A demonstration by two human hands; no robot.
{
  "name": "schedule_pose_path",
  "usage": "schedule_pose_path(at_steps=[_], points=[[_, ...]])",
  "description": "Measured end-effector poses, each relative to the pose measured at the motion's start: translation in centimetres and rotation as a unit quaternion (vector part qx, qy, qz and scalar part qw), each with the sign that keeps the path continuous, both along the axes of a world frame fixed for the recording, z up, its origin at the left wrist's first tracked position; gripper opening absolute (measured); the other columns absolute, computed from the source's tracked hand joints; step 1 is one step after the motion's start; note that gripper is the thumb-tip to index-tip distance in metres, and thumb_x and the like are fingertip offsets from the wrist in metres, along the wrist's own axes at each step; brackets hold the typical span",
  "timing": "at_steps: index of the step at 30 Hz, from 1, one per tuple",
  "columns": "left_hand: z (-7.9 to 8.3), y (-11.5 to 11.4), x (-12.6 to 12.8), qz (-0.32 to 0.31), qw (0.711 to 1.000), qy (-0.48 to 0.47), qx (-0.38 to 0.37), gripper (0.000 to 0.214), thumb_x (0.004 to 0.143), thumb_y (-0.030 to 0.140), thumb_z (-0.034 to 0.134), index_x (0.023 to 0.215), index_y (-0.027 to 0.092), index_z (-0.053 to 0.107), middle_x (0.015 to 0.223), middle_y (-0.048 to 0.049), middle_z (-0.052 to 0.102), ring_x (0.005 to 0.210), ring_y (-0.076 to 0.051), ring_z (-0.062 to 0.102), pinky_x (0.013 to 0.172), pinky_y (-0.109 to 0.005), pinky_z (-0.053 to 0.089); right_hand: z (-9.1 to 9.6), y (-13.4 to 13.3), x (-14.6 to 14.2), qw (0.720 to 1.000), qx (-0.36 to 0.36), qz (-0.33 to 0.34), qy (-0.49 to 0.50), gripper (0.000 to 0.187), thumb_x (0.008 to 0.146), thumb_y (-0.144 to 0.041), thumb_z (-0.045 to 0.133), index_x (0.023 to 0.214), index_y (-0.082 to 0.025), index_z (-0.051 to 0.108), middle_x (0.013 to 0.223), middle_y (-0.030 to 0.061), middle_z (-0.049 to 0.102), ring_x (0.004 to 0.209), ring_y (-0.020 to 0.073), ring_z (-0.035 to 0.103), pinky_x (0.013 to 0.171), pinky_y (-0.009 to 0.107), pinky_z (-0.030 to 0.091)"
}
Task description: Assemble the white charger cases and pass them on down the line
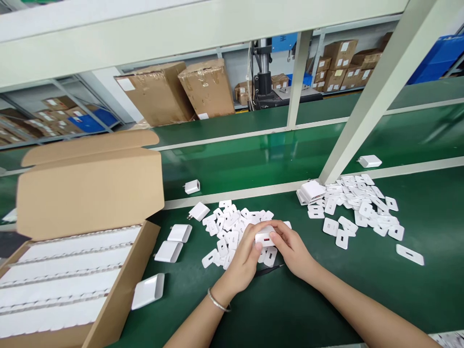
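Observation:
Both my hands close around one white charger (265, 237), whose end with a red-orange port faces me. My left hand (243, 256) grips it from the left, thumb near the port end. From the right, my right hand (295, 249) presses its thumb on the same end. Behind and below my hands spreads a pile of white slotted end plates (228, 229). Left of the pile, charger housings (169, 251) lie in a loose row, some with prongs showing. A dark thin tool (268, 270) lies partly under my hands, its kind unclear.
An open cardboard box (123, 285) with rows of white pieces stands at the left. Another heap of end plates (358, 203) lies at the right, beside stacked housings (311, 192) and a slanted post (377, 92). A charger (192, 186) sits on the green conveyor belt (246, 164) beyond.

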State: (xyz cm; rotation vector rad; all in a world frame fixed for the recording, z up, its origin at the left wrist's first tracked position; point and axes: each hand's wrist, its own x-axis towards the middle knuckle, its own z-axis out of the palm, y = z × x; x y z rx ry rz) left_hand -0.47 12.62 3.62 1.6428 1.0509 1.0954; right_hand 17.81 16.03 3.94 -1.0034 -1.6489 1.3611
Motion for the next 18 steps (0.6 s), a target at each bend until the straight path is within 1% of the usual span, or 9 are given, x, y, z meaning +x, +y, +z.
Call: schedule_pose_path(at_steps=[2, 4, 7, 9, 11, 14, 16, 18], points=[[-0.06, -0.02, -0.05, -0.006, 1.000, 0.015, 0.001, 0.044, 0.112, 0.045, 0.045, 0.155, 0.036, 0.050, 0.135, -0.0090, 0.059, 0.125, -0.028, 0.055, 0.110, -0.045, 0.045, -0.04, -0.02, 0.02, 1.000, 0.007, 0.002, 0.005, 0.044, 0.105, -0.064, 0.049, 0.119, -0.023, 0.062, 0.092, 0.0035, 0.069, 0.085, 0.0224, 0.064, 0.075, 0.034, 0.049], [-0.20, -0.04, -0.01, 0.000, 1.000, 0.007, 0.018, 0.040, 0.111, 0.043, 0.049, 0.151, 0.037, 0.054, 0.123, -0.0072, 0.060, 0.115, -0.026, 0.057, 0.103, -0.042, 0.047, 0.10, -0.13, 0.02, 1.000, 0.028, 0.005, 0.010, 0.044, 0.106, -0.064, 0.048, 0.117, -0.024, 0.061, 0.089, 0.0032, 0.069, 0.088, 0.0233, 0.065, 0.076, 0.034, 0.049], [-0.33, -0.13, 0.18, 0.011, 0.998, -0.027, 0.054, 0.033, 0.110, 0.041, 0.052, 0.141, 0.036, 0.062, 0.109, -0.0045, 0.055, 0.101, -0.022, 0.055, 0.091, -0.037, 0.047, 0.48, -0.31, 0.06, 0.998, 0.065, 0.019, 0.008, 0.044, 0.107, -0.063, 0.045, 0.116, -0.024, 0.061, 0.090, 0.0031, 0.067, 0.089, 0.0227, 0.064, 0.079, 0.035, 0.050], [-0.29, -0.21, 0.29, 0.012, 0.996, -0.045, 0.070, 0.028, 0.110, 0.040, 0.054, 0.135, 0.036, 0.065, 0.106, -0.0035, 0.053, 0.098, -0.021, 0.054, 0.089, -0.035, 0.047, 0.67, -0.35, 0.15, 0.996, 0.080, 0.032, -0.006, 0.043, 0.105, -0.064, 0.049, 0.117, -0.024, 0.060, 0.094, 0.0034, 0.066, 0.087, 0.0218, 0.063, 0.079, 0.035, 0.050], [-0.21, -0.30, 0.31, 0.009, 0.996, -0.056, 0.073, 0.025, 0.110, 0.039, 0.054, 0.132, 0.036, 0.066, 0.107, -0.0034, 0.053, 0.100, -0.021, 0.053, 0.090, -0.035, 0.047, 0.72, -0.31, 0.24, 0.995, 0.089, 0.034, -0.021, 0.043, 0.102, -0.064, 0.055, 0.117, -0.024, 0.060, 0.093, 0.0029, 0.065, 0.086, 0.0215, 0.063, 0.077, 0.034, 0.050], [-0.15, -0.39, 0.15, 0.000, 0.997, -0.051, 0.062, 0.029, 0.111, 0.040, 0.050, 0.137, 0.037, 0.062, 0.112, -0.0040, 0.052, 0.103, -0.022, 0.054, 0.093, -0.037, 0.047, 0.69, -0.19, 0.36, 0.994, 0.101, 0.028, -0.029, 0.040, 0.101, -0.061, 0.059, 0.118, -0.024, 0.061, 0.090, 0.0019, 0.063, 0.086, 0.0215, 0.062, 0.075, 0.033, 0.049], [-0.17, -0.39, -0.01, -0.005, 0.997, -0.046, 0.062, 0.034, 0.113, 0.044, 0.042, 0.140, 0.036, 0.061, 0.114, -0.0053, 0.052, 0.106, -0.023, 0.054, 0.098, -0.040, 0.047, 0.74, -0.18, 0.40, 0.993, 0.108, 0.024, -0.033, 0.039, 0.101, -0.058, 0.061, 0.120, -0.025, 0.061, 0.093, 0.0025, 0.063, 0.087, 0.0214, 0.061, 0.074, 0.033, 0.049], [-0.23, -0.34, -0.14, -0.001, 0.996, -0.041, 0.075, 0.039, 0.114, 0.046, 0.035, 0.137, 0.034, 0.064, 0.113, -0.0061, 0.052, 0.107, -0.024, 0.055, 0.098, -0.041, 0.047, 0.89, -0.23, 0.40, 0.992, 0.115, 0.022, -0.044, 0.039, 0.100, -0.056, 0.062, 0.123, -0.026, 0.061, 0.098, 0.0038, 0.064, 0.087, 0.0212, 0.060, 0.073, 0.032, 0.049]])
